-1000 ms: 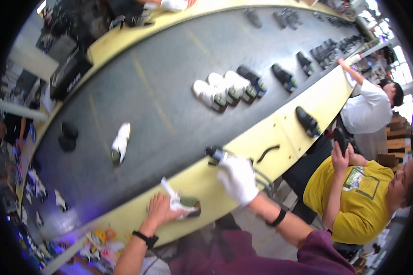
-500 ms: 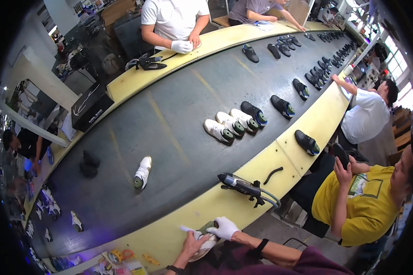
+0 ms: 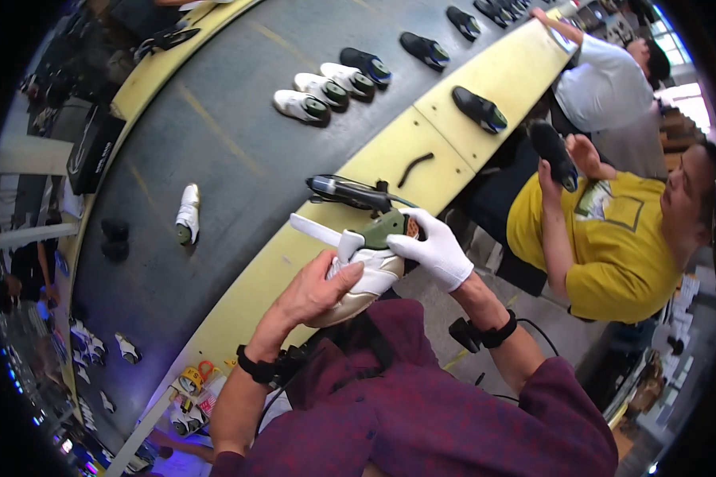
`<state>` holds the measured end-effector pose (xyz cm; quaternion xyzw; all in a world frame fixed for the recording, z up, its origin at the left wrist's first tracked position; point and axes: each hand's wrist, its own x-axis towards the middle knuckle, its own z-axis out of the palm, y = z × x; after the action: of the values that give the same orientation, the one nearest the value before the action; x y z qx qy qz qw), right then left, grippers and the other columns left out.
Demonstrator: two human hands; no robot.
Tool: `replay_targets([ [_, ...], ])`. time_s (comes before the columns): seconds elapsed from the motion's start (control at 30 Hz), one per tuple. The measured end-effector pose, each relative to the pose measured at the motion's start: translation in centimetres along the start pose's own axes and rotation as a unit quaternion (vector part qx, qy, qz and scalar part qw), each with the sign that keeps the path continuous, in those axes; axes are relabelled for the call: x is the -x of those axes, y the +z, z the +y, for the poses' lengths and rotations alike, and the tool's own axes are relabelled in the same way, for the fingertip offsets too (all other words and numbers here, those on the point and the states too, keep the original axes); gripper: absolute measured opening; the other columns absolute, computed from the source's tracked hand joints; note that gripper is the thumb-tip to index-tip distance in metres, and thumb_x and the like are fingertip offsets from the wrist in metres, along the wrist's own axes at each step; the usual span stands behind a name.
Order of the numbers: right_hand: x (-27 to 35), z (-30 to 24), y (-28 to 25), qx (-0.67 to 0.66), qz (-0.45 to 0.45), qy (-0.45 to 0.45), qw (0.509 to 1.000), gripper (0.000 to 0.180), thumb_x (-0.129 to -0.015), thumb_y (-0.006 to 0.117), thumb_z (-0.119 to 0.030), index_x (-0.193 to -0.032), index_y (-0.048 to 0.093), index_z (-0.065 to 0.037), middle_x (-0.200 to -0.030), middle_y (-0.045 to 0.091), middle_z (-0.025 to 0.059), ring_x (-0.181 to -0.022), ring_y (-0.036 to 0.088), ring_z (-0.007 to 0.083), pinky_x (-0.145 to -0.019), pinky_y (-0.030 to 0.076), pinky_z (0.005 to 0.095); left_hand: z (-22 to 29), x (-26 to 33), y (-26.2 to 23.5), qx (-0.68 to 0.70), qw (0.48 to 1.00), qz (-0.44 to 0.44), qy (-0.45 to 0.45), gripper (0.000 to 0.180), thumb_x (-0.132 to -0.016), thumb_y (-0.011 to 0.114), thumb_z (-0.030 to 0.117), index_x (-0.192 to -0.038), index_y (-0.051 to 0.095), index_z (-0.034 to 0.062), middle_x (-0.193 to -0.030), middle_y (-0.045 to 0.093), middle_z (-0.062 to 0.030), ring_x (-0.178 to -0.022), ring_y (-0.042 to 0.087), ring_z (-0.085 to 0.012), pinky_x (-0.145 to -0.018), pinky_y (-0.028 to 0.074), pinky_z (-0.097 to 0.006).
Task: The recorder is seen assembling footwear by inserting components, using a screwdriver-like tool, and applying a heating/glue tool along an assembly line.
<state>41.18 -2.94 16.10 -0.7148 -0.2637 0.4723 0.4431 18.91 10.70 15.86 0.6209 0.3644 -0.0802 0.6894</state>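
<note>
- Head view: the white shoe is held above the near edge of the yellow ledge, its toe toward the wearer.
- The left hand, bare, is closed around the shoe's side, thumb laid on the upper; it lies over the ledge's near edge.
- The right hand, in a white glove, has its fingers curled around a green piece at the shoe's opening, by the same edge.
- A white strap sticks out from the shoe over the ledge.
- On the ledge, just beyond the shoe, lies a black tool; farther along it are a dark tube and a black shoe.
- Past the ledge runs a grey belt, carrying a row of three white shoes and one dark shoe, plus a lone pale shoe.
- Right of the ledge, a co-worker in yellow holds up a dark sneaker.
- Near the ledge's left end sits a tape roll.
</note>
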Motion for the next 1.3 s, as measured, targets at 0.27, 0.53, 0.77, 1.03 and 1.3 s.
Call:
replay_targets([
  [0.27,5.0,1.7,-6.2,-0.032,0.028,-0.021,0.999,0.071,-0.087,0.083,-0.027,-0.145,0.053,0.001,-0.134,0.064,0.0165,-0.124,0.061,0.0212,-0.107,0.048,0.0345,5.5,-0.7,5.8,0.018,0.998,-0.056,-0.036,0.056,-0.104,0.061,0.05,-0.124,0.062,-0.0023,-0.098,0.068,-0.0082,-0.09,0.059,-0.014,-0.082,0.049,-0.032],
  [0.53,6.8,3.3,-9.5,-0.018,0.017,-0.012,1.0,0.078,-0.083,0.085,-0.023,-0.148,0.049,0.0,-0.137,0.061,0.0134,-0.128,0.057,0.0187,-0.11,0.046,0.0339,5.0,-2.2,10.4,-0.034,0.999,-0.031,0.008,0.055,-0.105,0.057,0.048,-0.125,0.062,-0.0031,-0.101,0.07,-0.0137,-0.094,0.064,-0.019,-0.085,0.051,-0.035],
  [0.77,7.4,5.5,-9.0,-0.06,0.036,-0.018,0.997,0.083,-0.08,0.089,-0.031,-0.143,0.047,0.003,-0.129,0.061,0.0176,-0.118,0.06,0.0211,-0.103,0.05,0.0352,5.9,-2.7,12.0,-0.117,0.992,-0.029,-0.023,0.059,-0.104,0.058,0.044,-0.136,0.057,-0.0059,-0.112,0.071,-0.023,-0.103,0.07,-0.0276,-0.091,0.053,-0.04],
  [1.03,8.6,6.8,-9.3,-0.008,0.144,-0.034,0.989,0.08,-0.074,0.091,-0.037,-0.132,0.054,0.003,-0.121,0.063,0.0238,-0.11,0.067,0.0319,-0.097,0.054,0.0397,6.7,-4.1,14.9,-0.186,0.982,-0.012,0.015,0.077,-0.089,0.077,0.053,-0.135,0.057,-0.006,-0.123,0.07,-0.0279,-0.118,0.069,-0.0366,-0.099,0.052,-0.042],
  [1.3,9.7,9.3,-17.3,-0.04,0.257,-0.106,0.96,0.051,-0.093,0.075,-0.02,-0.135,0.057,0.003,-0.122,0.068,0.0154,-0.109,0.068,0.0208,-0.098,0.054,0.0345,8.9,-10.6,18.7,-0.052,0.992,-0.117,-0.014,0.065,-0.095,0.072,0.048,-0.132,0.061,-0.0038,-0.118,0.069,-0.0147,-0.108,0.063,-0.0195,-0.094,0.051,-0.035],
])
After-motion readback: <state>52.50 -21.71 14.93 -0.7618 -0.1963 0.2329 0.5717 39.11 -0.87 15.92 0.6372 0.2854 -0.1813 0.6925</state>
